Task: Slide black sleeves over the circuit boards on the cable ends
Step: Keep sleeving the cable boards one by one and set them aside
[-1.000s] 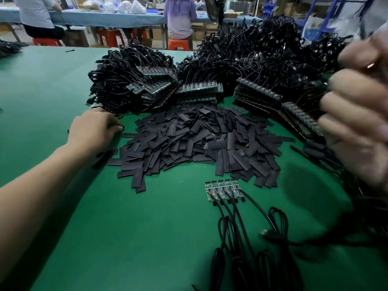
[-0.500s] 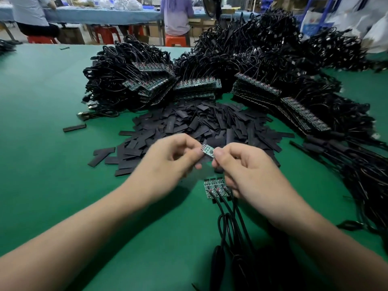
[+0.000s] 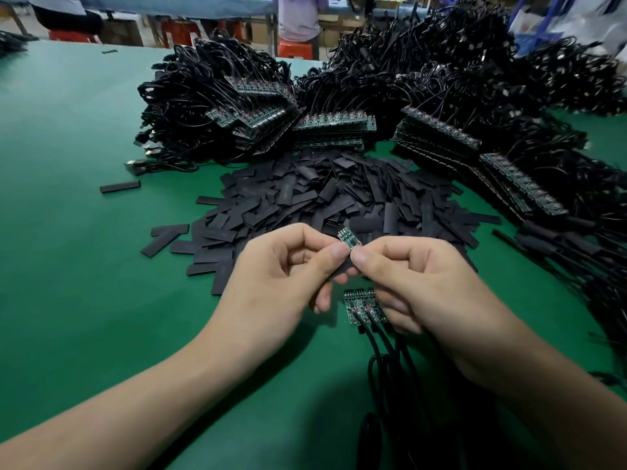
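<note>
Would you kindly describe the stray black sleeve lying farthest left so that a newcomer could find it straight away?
Start at the big pile of black sleeves in the middle of the green table. Look left, just below the leftmost cable heap: a lone sleeve lies flat there, touching no other sleeve.

— Where is the small green circuit board (image 3: 348,239)?
— Tilted, pinched by the right hand (image 3: 417,276). The left hand (image 3: 281,266) pinches a flat black sleeve (image 3: 340,269) just below it.
— The rest?
— Loose black sleeves (image 3: 322,201) are heaped on the green counter (image 3: 101,300), and more boards (image 3: 359,305) lie on black cables (image 3: 383,351).
</note>
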